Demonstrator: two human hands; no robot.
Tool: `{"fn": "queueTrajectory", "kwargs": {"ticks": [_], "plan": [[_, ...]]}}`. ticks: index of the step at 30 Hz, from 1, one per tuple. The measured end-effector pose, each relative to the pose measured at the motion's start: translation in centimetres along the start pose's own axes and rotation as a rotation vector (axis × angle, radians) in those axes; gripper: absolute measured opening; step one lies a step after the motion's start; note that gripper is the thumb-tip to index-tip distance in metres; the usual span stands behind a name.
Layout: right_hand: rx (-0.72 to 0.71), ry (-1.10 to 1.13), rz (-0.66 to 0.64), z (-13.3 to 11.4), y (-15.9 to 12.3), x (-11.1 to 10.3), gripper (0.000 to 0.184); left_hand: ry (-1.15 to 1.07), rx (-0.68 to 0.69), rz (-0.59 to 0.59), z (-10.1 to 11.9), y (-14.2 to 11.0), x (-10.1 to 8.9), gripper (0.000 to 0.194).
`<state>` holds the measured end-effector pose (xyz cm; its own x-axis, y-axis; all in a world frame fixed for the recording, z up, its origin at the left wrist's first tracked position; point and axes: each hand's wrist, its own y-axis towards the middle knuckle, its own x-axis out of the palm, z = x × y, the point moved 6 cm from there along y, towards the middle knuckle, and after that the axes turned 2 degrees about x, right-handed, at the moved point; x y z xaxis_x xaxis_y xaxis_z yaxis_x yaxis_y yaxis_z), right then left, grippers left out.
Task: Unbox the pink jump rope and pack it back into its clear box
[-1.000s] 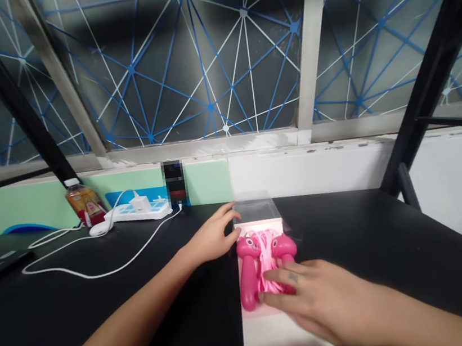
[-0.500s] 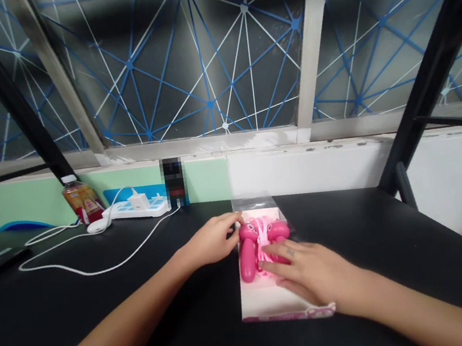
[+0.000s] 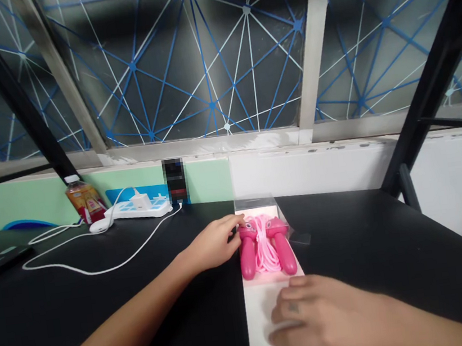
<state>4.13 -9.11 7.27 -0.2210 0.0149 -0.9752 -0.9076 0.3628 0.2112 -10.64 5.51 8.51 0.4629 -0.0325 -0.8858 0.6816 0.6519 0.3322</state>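
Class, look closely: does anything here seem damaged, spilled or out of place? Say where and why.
Yes: the white wall, below the window, has dark, uneven patches along its top edge, as if chipped. The pink cord lies bundled between two handles; nothing looks spilled.

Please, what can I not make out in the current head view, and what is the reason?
In the head view:
White card: lower end cut off by the bottom edge; part hidden by the right hand.
Left hand: its fingertip contact is too small to judge.
Dark object by the wall: pixelated.
Bottle: label print too small and blurred.
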Motion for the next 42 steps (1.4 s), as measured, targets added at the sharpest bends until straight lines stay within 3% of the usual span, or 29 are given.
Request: {"fn": "queueTrajectory", "kwargs": {"ticks": [3,7,12,16,21,24,28,31,34,37,42], "plan": [[0.055,0.05,-0.065,-0.1,0.1,0.6,0.036,-0.003,0.01,-0.003,0.4,0.0,0.0,0.026],[0.236,0.13,-0.019,1.6,-0.1,0.9,0.046,-0.006,0.023,0.002,1.0,-0.2,0.3,0.025],[0.397,0.026,0.035,3.7,-0.2,1.5,0.042,-0.012,0.036,0.001,1.3,-0.4,0.9,0.021],[0.435,0.025,0.051,4.4,-0.1,1.5,0.042,-0.002,0.056,-0.001,1.4,-0.4,1.0,0.019],[0.357,0.098,0.001,4.8,-1.1,0.4,0.051,0.004,0.091,0.001,1.6,-0.5,0.8,0.02],[0.338,0.062,0.139,5.7,-1.7,-1.2,0.039,-0.017,0.101,-0.02,1.6,-0.5,0.6,0.019],[0.48,-0.015,0.329,8.0,-2.4,-2.0,0.038,-0.059,0.102,-0.036,1.5,-0.3,0.1,0.019],[0.583,-0.014,0.358,9.5,-2.8,-1.0,0.051,-0.084,0.083,-0.045,1.5,-0.3,-0.3,0.025],[0.626,-0.007,0.392,10.4,-3.0,-0.1,0.05,-0.073,0.09,-0.076,1.9,-0.6,-0.5,0.025],[0.668,-0.004,0.449,11.1,-3.3,-0.1,0.045,-0.049,0.089,-0.097,2.1,-0.9,-0.2,0.049],[0.648,0.043,0.43,11.1,-3.4,-0.9,0.038,-0.042,0.109,-0.064,1.7,-0.8,0.1,0.033]]}}
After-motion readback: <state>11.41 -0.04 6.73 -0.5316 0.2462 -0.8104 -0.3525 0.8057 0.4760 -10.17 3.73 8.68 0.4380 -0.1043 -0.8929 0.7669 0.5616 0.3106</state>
